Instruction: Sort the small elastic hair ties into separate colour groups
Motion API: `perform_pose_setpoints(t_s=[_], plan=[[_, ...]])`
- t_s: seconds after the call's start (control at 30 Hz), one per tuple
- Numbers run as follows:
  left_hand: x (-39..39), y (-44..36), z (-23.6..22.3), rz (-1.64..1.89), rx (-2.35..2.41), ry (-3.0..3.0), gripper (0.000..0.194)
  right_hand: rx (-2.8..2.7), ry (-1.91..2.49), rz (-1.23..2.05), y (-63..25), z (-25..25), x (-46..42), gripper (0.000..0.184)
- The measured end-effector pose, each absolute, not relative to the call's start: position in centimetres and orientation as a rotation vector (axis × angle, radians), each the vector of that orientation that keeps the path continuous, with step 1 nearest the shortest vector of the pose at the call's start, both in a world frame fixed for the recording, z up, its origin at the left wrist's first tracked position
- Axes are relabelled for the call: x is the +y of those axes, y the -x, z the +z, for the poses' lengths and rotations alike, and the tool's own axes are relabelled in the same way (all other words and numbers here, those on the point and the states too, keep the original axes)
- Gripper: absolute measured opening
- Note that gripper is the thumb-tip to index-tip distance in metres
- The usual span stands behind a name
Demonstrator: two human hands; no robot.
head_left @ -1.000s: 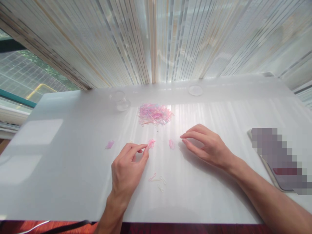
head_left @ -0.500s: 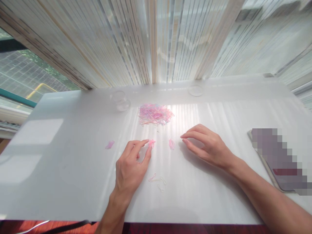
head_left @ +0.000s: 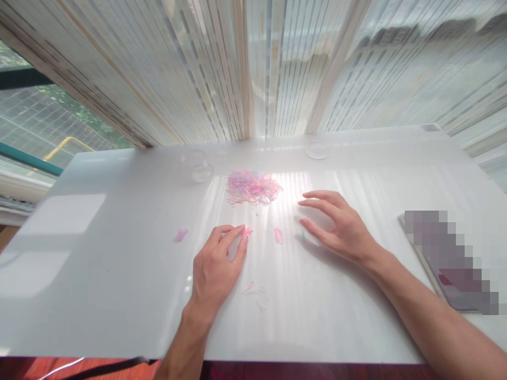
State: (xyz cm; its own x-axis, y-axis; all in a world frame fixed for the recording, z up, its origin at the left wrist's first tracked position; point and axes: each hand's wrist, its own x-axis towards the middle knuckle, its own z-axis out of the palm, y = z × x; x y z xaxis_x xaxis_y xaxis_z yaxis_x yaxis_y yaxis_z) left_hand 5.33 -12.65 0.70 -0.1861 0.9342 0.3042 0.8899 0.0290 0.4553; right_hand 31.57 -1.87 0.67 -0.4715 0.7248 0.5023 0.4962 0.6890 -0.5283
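Note:
My left hand (head_left: 217, 258) rests on the white table, thumb and index finger pinched at a small bunch of bright pink rubber bands (head_left: 247, 231). Slightly raised, my right hand (head_left: 336, 227) is open, its fingers spread and holding nothing. Just below its thumb lies a teal rubber band (head_left: 303, 234). Between the hands is a small cluster of pale pink bands (head_left: 279, 235). Beyond them sits a tangled pile of pink, blue and pale bands (head_left: 253, 187). Some loose pink and whitish bands (head_left: 255, 290) lie nearer to me.
A lilac cluster of bands (head_left: 180, 235) lies to the left. Clear round dishes or lids (head_left: 202, 172) are at the back left, and another clear round piece (head_left: 317, 151) at the back right. A phone-like flat device (head_left: 447, 264), partly blurred out, lies right. A striped curtain (head_left: 245, 68) hangs behind.
My right hand has spread its fingers and lifted away slightly; a teal band now shows beneath its thumb. My left hand stays at the bright pink bunch.

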Motion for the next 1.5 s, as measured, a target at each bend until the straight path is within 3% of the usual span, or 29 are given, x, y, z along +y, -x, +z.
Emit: perform_pose_setpoints(t_s=[0.47, 0.83, 1.07, 1.2, 1.37, 1.5], plan=[[-15.1, -1.9, 2.3, 1.133, 2.009, -1.720, 0.026, -2.175, 1.115, 0.575, -31.8, -0.3, -0.9, 0.031], [-17.4, 3.0, 0.4, 1.292, 2.131, -1.703, 0.019, -2.164, 1.135, 0.548, -31.8, -1.3, -0.4, 0.049], [-17.6, 1.9, 0.0, 1.108, 1.968, -1.978, 0.019, -2.229, 1.094, 0.501, -31.7, -0.7, -0.5, 0.044], [-17.6, 1.9, 0.2, 1.080, 1.929, -2.059, 0.019, -2.298, 1.082, 0.510, -31.9, -0.1, -1.0, 0.056], [-18.1, 1.8, 0.5, 1.021, 1.834, -2.110, 0.016, -2.234, 1.093, 0.468, -31.7, -0.6, -0.8, 0.034], [-18.9, 0.4, 0.9, 0.869, 1.705, -2.176, 0.012, -2.217, 1.075, 0.434, -31.3, -1.1, -0.3, 0.029]])
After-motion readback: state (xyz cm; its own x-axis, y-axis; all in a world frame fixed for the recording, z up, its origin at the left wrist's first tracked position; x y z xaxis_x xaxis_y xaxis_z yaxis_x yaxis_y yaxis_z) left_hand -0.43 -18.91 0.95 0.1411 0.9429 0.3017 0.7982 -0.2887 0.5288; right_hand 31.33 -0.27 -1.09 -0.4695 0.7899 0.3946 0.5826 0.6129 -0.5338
